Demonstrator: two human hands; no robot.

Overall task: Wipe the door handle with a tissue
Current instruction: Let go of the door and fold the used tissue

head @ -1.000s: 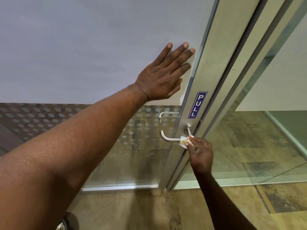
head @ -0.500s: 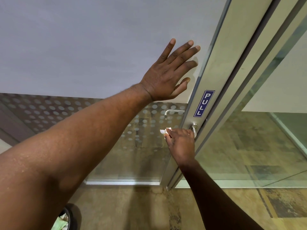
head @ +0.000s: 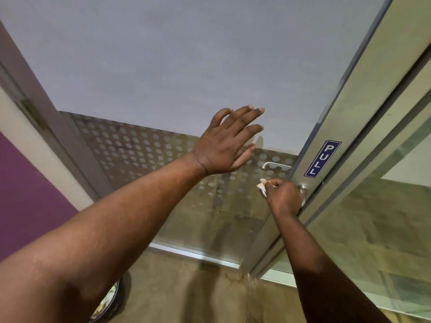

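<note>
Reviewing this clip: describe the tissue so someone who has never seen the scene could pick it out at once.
Start at the blue PULL sign on the door's metal frame. Just below and to its left, the right hand is closed around the door handle. The tissue is the small crumpled white scrap poking out at the left of that fist, the only white paper there; the left hand, spread flat on the glass above, holds nothing.

Dim, even light; soft focus, wide-angle edge distortion.

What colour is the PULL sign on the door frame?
Dark blue with white letters; the sign shows clearly in the head view.
</note>
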